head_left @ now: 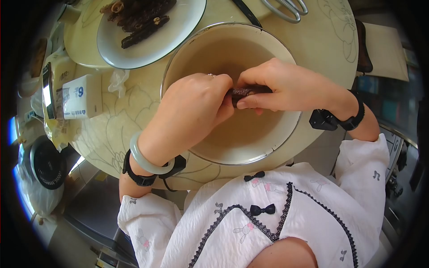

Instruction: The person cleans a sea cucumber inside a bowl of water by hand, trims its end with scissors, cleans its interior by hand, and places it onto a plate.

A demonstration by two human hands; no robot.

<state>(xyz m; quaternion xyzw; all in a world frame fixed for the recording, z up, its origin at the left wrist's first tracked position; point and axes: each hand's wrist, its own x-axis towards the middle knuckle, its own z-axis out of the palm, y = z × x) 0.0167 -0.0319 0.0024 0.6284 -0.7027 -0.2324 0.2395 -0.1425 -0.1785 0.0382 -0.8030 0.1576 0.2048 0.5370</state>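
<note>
1. Both our hands work on one dark piece (245, 92), held over the basin (178, 58), inside its rim as we look down and seemingly above the liquid (246, 138).
2. Our left hand (194, 102) is curled closed, thumb and fingers pinching the piece's left end, which they hide.
3. Our right hand (277, 85) is less tightly curled, gripping the other end between thumb and fingers, with some of the dark surface showing between.
4. We judge this piece to be partway through its handling, since both hands have hold of it. Whether it is split or whole, we cannot tell.
5. More pieces lie in a pile (145, 20) on the plate (152, 56), beyond the basin to our left. We cannot tell whether those are finished or waiting, so the overall progress is unclear to us.
6. Tan liquid fills the basin's bottom; we see no piece lying in the part our hands leave visible.
7. Metal handles (290, 13) lie on the table (120, 134) past the basin, and a white pack (85, 98) stands to our left; we hold neither.
</note>
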